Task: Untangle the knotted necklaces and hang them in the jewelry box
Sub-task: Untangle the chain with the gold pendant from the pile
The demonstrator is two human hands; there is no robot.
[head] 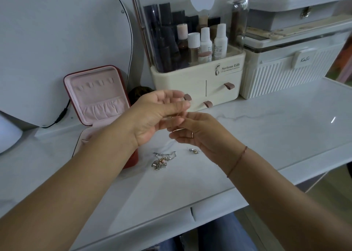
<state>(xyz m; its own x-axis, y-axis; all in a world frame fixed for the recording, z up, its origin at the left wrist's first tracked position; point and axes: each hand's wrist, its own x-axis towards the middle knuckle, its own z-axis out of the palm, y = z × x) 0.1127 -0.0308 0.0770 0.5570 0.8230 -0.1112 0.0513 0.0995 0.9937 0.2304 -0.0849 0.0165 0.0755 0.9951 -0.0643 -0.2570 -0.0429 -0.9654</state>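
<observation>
Bare tabletop point(266, 128) right of hands; cosmetics organizer point(196, 83) blocks behind.

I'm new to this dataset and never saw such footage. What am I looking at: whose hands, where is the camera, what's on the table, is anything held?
No machine here: a person works with bare hands, and the one camera sits on their head, looking forward and down. The left hand and right hand meet above a white table. A thin gold-coloured piece shows between their fingertips, perhaps a chain; which hand holds it I cannot tell. On the table lie a tangle of necklaces and a small pendant. At left stands an open jewelry box, nothing hanging in its pink lid. Behind is a cosmetics organizer.
</observation>
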